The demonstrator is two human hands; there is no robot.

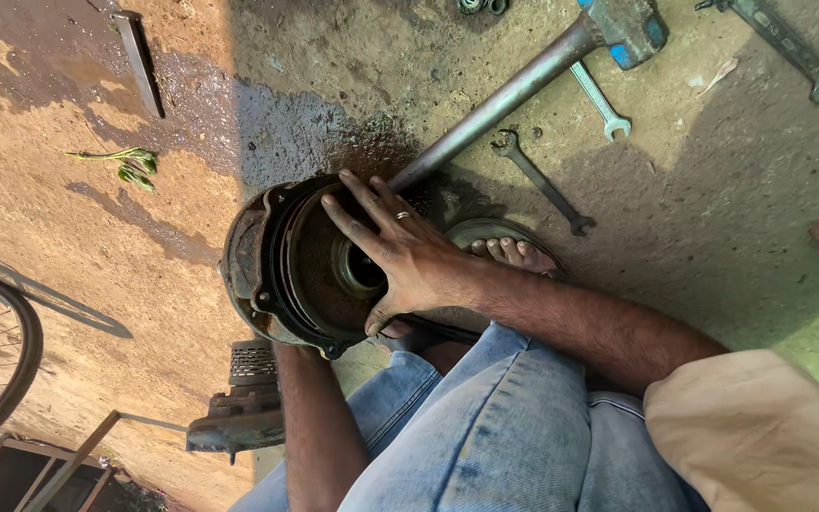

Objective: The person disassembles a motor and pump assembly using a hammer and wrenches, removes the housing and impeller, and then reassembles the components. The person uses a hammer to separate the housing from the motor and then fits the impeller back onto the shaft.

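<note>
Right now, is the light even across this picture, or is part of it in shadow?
Head view: uneven. Hard sun lights the bare dirt at left; the drum, the right hand on it and the wrenches lie in broad shade. The picture seems turned sideways. The sleeve close to the camera looks soft; the rest is sharp.

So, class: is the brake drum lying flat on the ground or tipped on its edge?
Tipped on edge. The drum stands with its open face toward the camera, right hand spread across it; the left hand is hidden behind it.
</note>
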